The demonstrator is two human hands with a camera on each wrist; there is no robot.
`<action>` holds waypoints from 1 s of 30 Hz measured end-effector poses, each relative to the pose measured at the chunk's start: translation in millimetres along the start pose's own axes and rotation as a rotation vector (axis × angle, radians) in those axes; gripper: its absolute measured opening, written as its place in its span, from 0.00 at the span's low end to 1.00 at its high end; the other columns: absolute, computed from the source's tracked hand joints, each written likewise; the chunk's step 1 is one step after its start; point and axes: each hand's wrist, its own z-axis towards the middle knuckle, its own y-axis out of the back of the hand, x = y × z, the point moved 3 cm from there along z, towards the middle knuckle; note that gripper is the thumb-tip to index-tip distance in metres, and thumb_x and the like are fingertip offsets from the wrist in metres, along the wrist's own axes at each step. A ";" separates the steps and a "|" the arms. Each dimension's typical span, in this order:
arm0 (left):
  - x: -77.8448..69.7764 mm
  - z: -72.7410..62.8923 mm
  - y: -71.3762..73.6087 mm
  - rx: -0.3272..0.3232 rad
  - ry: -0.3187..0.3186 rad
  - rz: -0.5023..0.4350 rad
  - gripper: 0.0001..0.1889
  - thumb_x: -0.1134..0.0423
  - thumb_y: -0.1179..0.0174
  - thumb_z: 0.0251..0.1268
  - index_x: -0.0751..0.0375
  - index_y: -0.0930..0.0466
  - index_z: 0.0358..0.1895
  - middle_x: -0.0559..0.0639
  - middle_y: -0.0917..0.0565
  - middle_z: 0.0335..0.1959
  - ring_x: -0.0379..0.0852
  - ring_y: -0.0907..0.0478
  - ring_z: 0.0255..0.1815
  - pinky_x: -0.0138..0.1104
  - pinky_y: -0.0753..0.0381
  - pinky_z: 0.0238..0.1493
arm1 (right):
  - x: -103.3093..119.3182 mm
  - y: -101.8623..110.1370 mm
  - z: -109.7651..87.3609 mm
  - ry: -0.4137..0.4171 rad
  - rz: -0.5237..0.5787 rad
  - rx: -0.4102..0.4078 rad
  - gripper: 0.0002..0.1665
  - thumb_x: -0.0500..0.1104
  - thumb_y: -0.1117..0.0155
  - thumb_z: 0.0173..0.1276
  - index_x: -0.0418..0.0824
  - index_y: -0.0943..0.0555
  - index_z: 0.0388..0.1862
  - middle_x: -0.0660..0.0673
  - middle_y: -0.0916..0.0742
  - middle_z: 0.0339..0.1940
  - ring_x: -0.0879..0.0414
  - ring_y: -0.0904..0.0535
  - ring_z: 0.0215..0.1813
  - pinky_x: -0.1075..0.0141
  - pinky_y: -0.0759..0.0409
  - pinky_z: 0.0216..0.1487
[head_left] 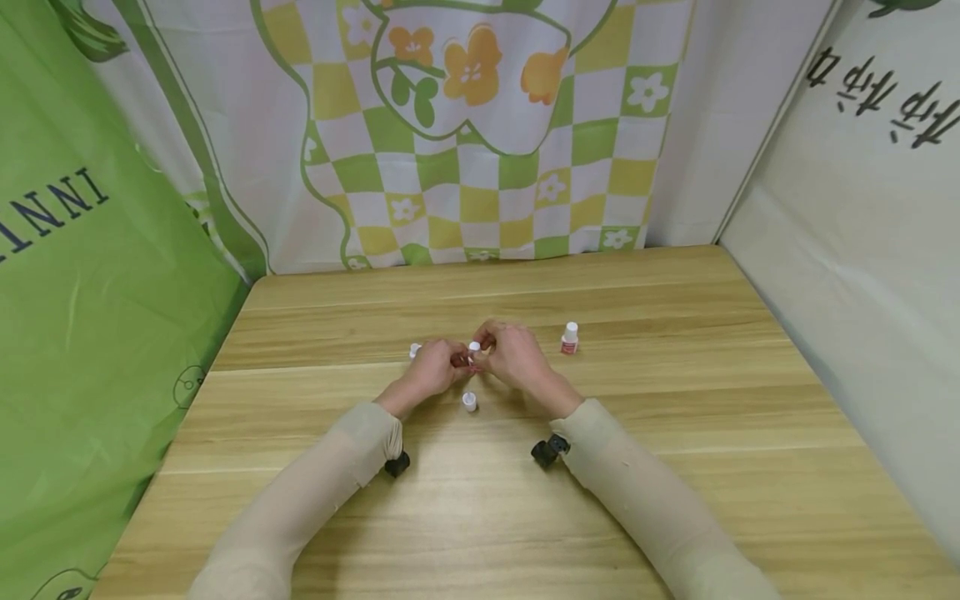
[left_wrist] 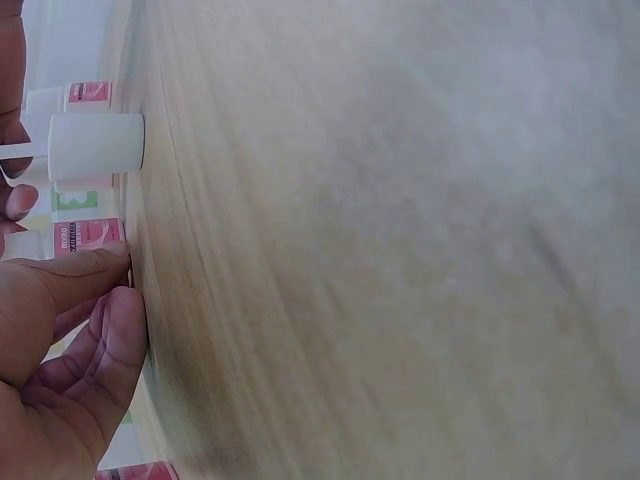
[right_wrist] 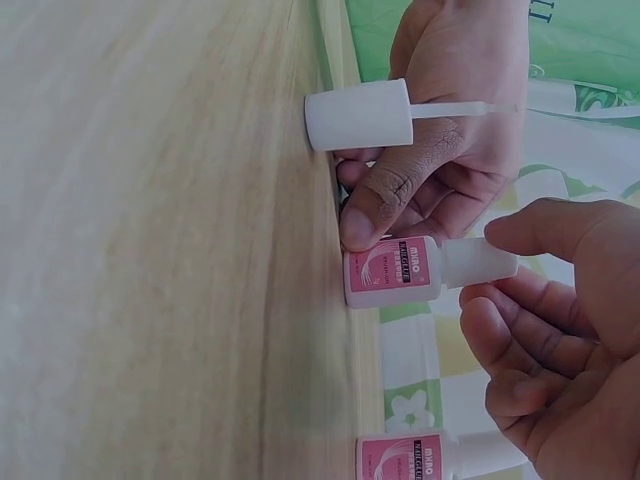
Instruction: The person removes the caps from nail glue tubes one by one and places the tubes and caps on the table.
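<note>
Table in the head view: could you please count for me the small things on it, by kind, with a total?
Bottles: 3 (middle bottle, right bottle, partly hidden left bottle)
Loose brush cap: 1
Total: 4

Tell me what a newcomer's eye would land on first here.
Probably the small pink-labelled plastic bottle on the pale wooden table, with the left-hand grip at its base and the right-hand grip on its white tapered cap. Next, the loose white cylindrical cap standing nearer the wearer, its thin brush pointing up. A matching capped pink-and-white bottle stands to the right.
</note>
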 end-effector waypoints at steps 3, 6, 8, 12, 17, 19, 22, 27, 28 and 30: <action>0.3 -0.1 -0.3 -0.001 0.005 -0.002 0.08 0.63 0.31 0.61 0.62 0.13 0.41 0.52 0.11 0.31 0.46 0.15 0.33 0.37 0.16 0.41 | 0.1 -0.1 -0.1 -0.011 0.002 0.006 0.10 0.47 0.27 0.62 0.45 0.16 0.39 0.50 0.11 0.35 0.55 0.17 0.37 0.60 0.21 0.42; 0.5 -0.1 -0.3 -0.003 0.004 -0.006 0.07 0.63 0.31 0.61 0.62 0.13 0.40 0.52 0.11 0.31 0.46 0.15 0.33 0.37 0.16 0.40 | -0.1 -0.5 -0.1 -0.031 0.007 0.012 0.11 0.48 0.27 0.63 0.46 0.16 0.39 0.50 0.11 0.35 0.55 0.17 0.37 0.60 0.21 0.42; 1.0 0.0 -0.3 -0.003 0.002 -0.010 0.07 0.63 0.30 0.61 0.62 0.13 0.40 0.51 0.11 0.30 0.45 0.15 0.32 0.36 0.17 0.40 | -0.3 -0.8 0.1 -0.043 0.014 0.013 0.11 0.49 0.27 0.63 0.46 0.16 0.39 0.50 0.11 0.35 0.55 0.17 0.37 0.60 0.21 0.42; 2.8 -0.3 -0.9 0.003 0.001 -0.041 0.07 0.63 0.30 0.61 0.61 0.13 0.39 0.50 0.11 0.29 0.43 0.16 0.31 0.34 0.18 0.38 | -0.4 -1.1 -0.1 -0.057 0.026 0.018 0.11 0.48 0.27 0.63 0.46 0.16 0.39 0.50 0.11 0.35 0.55 0.17 0.37 0.60 0.21 0.42; 2.7 -1.3 -0.9 0.011 0.005 -0.066 0.06 0.63 0.31 0.61 0.61 0.14 0.39 0.50 0.12 0.29 0.43 0.17 0.31 0.33 0.19 0.37 | -0.2 -0.9 -0.5 -0.051 0.030 0.025 0.10 0.48 0.27 0.63 0.45 0.16 0.39 0.49 0.11 0.35 0.55 0.17 0.36 0.61 0.21 0.41; 2.1 -1.7 -0.8 0.018 0.005 -0.061 0.06 0.63 0.31 0.62 0.61 0.14 0.39 0.50 0.12 0.29 0.43 0.17 0.31 0.33 0.18 0.38 | -0.3 -0.7 -0.7 -0.044 0.034 0.028 0.10 0.47 0.28 0.63 0.45 0.16 0.39 0.49 0.11 0.35 0.55 0.18 0.36 0.62 0.21 0.40; 1.8 -1.5 -1.0 0.025 0.004 -0.043 0.06 0.62 0.31 0.62 0.60 0.14 0.39 0.49 0.12 0.30 0.43 0.16 0.32 0.34 0.18 0.39 | -0.2 -0.6 -0.9 -0.032 0.036 0.030 0.09 0.45 0.27 0.63 0.44 0.16 0.39 0.48 0.11 0.35 0.55 0.18 0.36 0.62 0.21 0.40; 2.2 -0.1 -1.2 0.017 -0.001 -0.021 0.08 0.61 0.31 0.62 0.60 0.14 0.40 0.49 0.11 0.30 0.44 0.16 0.33 0.36 0.18 0.41 | 0.2 0.0 -0.2 -0.017 0.021 0.021 0.09 0.45 0.27 0.62 0.45 0.16 0.40 0.49 0.11 0.36 0.55 0.17 0.37 0.61 0.21 0.41; 2.3 0.1 -1.3 0.016 0.000 -0.023 0.08 0.61 0.31 0.62 0.60 0.14 0.40 0.50 0.11 0.30 0.44 0.16 0.33 0.36 0.18 0.41 | 0.2 0.0 -0.1 -0.019 0.018 0.021 0.09 0.45 0.27 0.62 0.45 0.16 0.40 0.49 0.11 0.36 0.55 0.17 0.37 0.61 0.21 0.41; 2.5 0.1 -1.2 0.016 0.002 -0.027 0.08 0.61 0.31 0.62 0.60 0.14 0.41 0.50 0.11 0.30 0.44 0.16 0.32 0.36 0.18 0.40 | -0.3 -0.1 -0.2 -0.028 0.016 0.024 0.10 0.46 0.27 0.62 0.45 0.16 0.40 0.49 0.11 0.36 0.55 0.17 0.37 0.61 0.21 0.41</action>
